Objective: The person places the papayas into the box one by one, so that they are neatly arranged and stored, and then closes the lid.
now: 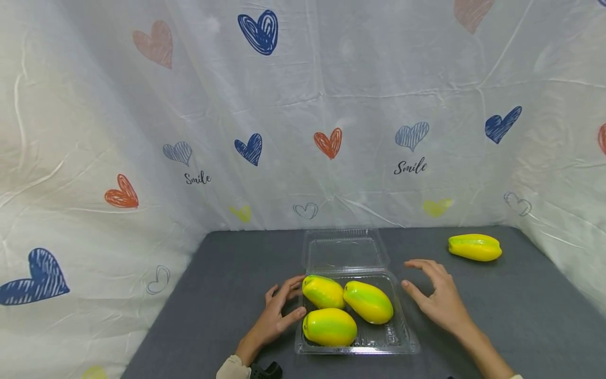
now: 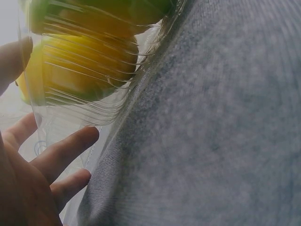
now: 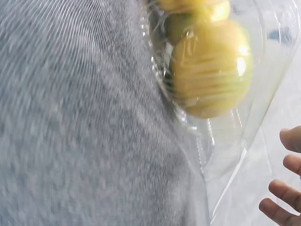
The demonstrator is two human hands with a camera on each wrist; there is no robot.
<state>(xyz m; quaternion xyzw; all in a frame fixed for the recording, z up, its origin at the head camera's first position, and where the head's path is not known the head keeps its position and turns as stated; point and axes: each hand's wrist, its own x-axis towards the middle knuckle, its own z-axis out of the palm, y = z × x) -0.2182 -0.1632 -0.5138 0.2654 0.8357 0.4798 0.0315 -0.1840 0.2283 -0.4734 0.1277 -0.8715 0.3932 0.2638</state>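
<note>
Head view: left fingers (image 1: pixel 286 288) apparently touch clear container (image 1: pixel 357 349).

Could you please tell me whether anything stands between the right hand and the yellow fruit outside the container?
Nothing visible does: in the head view, only gray tabletop lies between the right hand and the yellow fruit at back right. The open container sits to the left.

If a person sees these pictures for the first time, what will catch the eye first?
Probably the three bright yellow-green fruits in the open clear container, which sits on the grey table between the left hand and the right hand. A fourth fruit lies alone toward the table's far right corner. Behind, a pale cloth printed with hearts also draws the eye.
</note>
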